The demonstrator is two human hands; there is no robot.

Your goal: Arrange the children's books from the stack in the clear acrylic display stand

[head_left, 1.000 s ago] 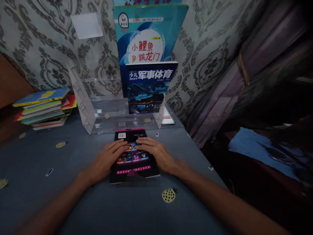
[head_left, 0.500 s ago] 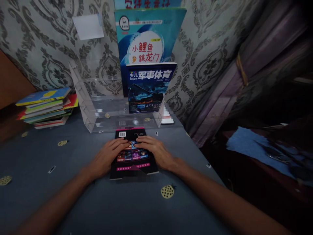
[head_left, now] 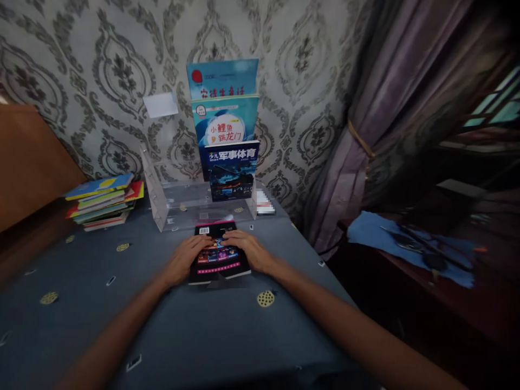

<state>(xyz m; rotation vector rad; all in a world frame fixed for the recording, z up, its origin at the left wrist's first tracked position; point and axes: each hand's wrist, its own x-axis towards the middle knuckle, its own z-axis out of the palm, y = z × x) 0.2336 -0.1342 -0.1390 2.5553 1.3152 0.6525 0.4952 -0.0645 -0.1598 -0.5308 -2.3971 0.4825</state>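
A black book (head_left: pixel 221 269) with a barcode and rows of small coloured pictures lies flat on the cloth-covered table. My left hand (head_left: pixel 187 255) rests on its left side, fingers stretched flat over the cover. On the right side lies my right hand (head_left: pixel 251 249), its fingers also extended, pointing in toward the left ones. Just behind the book stands a clear acrylic rack (head_left: pixel 156 189). Upright in its right half are a dark blue book (head_left: pixel 231 173), a teal book (head_left: pixel 225 122) behind it, and a light blue book (head_left: pixel 223 76) at the back.
A stack of several books (head_left: pixel 108 197) sits at the back left of the table (head_left: pixel 162 336), near a brown wooden panel (head_left: pixel 36 168). A white card (head_left: pixel 161 105) shows above the rack. On the right are a tied curtain (head_left: pixel 349 173) and a blue cloth (head_left: pixel 377 233) with dark items on it.
The view has tilted up and swung slightly right, so the light blue book and more wall show. Both hands stay flat on the black book, which has not visibly moved.
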